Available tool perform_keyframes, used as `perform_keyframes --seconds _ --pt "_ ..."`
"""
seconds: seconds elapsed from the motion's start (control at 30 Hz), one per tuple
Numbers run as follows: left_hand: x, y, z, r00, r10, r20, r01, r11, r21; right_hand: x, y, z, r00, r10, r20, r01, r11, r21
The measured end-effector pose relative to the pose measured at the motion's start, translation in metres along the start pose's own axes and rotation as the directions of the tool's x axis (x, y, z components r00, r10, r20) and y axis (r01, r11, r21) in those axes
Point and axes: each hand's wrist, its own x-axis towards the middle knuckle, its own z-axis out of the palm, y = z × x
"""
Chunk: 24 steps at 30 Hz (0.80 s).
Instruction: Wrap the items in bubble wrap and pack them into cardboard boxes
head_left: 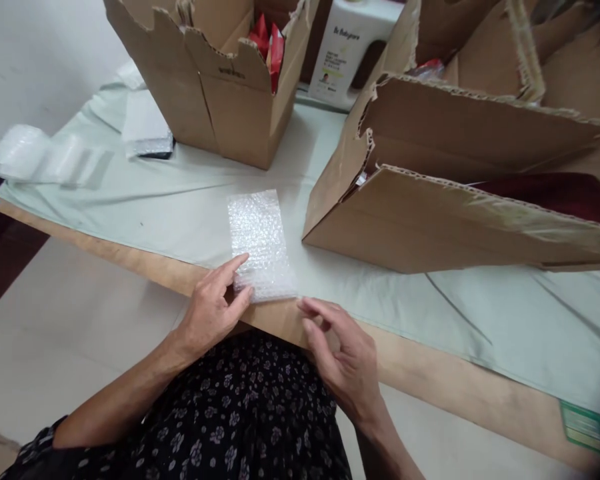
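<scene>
A flat piece of bubble wrap [260, 233], its near end folded or layered, lies on the pale green cloth by the table's front edge. My left hand [215, 300] rests at its lower left side, thumb and forefinger apart and touching the wrap. Beside its lower right corner is my right hand [343, 347], fingers curved, with the thumb apart from the fingertips. Nothing shows between the right fingers, and whether their tips touch the corner is hard to tell.
An open cardboard box [230, 87] with red packets stands behind, and larger cardboard boxes [430, 220] fill the right. Between them is a white detergent bottle [340, 53]. On the left lie a bubble wrap roll [20, 153] and a stack of wrapped pieces [147, 127].
</scene>
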Motion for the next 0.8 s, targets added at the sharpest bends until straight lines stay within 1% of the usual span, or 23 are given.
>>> perform_keyframes --seconds 0.03,0.07,0.1,0.17,0.2,0.27,0.33,0.4,0.43,0.47,0.53,0.6,0.63,0.67,0.7,0.8 --pt "0.000 -0.001 0.001 1.000 0.004 -0.002 -0.004 1.000 0.011 0.004 0.002 0.001 0.993 -0.105 0.045 0.109 0.988 -0.112" --pt "0.000 -0.002 0.002 1.000 0.022 -0.015 -0.022 0.999 0.025 0.010 0.005 0.002 0.976 -0.187 0.113 0.207 0.956 -0.207" --pt "0.000 -0.003 0.003 0.998 0.049 -0.032 -0.048 0.998 0.043 0.017 0.009 0.005 0.953 -0.238 0.186 0.284 0.915 -0.285" --pt "-0.002 -0.005 0.005 0.992 0.109 -0.065 -0.103 0.991 0.082 0.030 0.016 0.011 0.909 -0.268 0.320 0.385 0.835 -0.393" --pt "-0.004 -0.005 0.005 0.987 0.136 -0.086 -0.128 0.987 0.098 0.036 0.019 0.013 0.890 -0.269 0.367 0.417 0.806 -0.420" --pt "-0.008 -0.005 0.002 0.972 0.194 -0.130 -0.178 0.976 0.125 0.044 0.021 0.017 0.869 -0.278 0.409 0.452 0.781 -0.430" --pt "-0.013 -0.004 -0.005 0.948 0.281 -0.149 -0.258 0.953 0.158 0.047 0.020 0.017 0.866 -0.297 0.403 0.458 0.795 -0.397" --pt "-0.019 -0.002 -0.011 0.923 0.369 -0.111 -0.346 0.921 0.181 0.046 0.015 0.015 0.872 -0.295 0.391 0.434 0.835 -0.338" --pt "-0.021 -0.002 -0.013 0.916 0.393 -0.084 -0.374 0.910 0.177 0.045 0.012 0.013 0.876 -0.282 0.391 0.412 0.859 -0.305" --pt "-0.021 -0.002 -0.015 0.916 0.397 -0.064 -0.383 0.910 0.156 0.044 0.010 0.012 0.884 -0.264 0.386 0.385 0.879 -0.281" --pt "-0.019 -0.003 -0.014 0.934 0.354 -0.050 -0.349 0.933 0.089 0.041 0.008 0.009 0.906 -0.243 0.345 0.347 0.895 -0.281" --pt "-0.012 -0.006 -0.011 0.950 0.306 -0.061 -0.304 0.952 0.042 0.038 0.008 0.007 0.927 -0.274 0.256 0.352 0.871 -0.343" --pt "-0.008 -0.008 -0.010 0.954 0.292 -0.063 -0.290 0.956 0.039 0.036 0.009 0.006 0.928 -0.304 0.216 0.367 0.848 -0.383" --pt "-0.003 -0.010 -0.008 0.955 0.289 -0.062 -0.286 0.957 0.050 0.035 0.011 0.006 0.921 -0.334 0.199 0.388 0.821 -0.420" --pt "0.001 -0.012 -0.007 0.954 0.293 -0.056 -0.289 0.955 0.070 0.034 0.012 0.007 0.910 -0.357 0.211 0.414 0.793 -0.446" --pt "0.009 -0.015 -0.006 0.950 0.308 -0.058 -0.298 0.945 0.136 0.036 0.016 0.012 0.870 -0.383 0.310 0.491 0.734 -0.469"
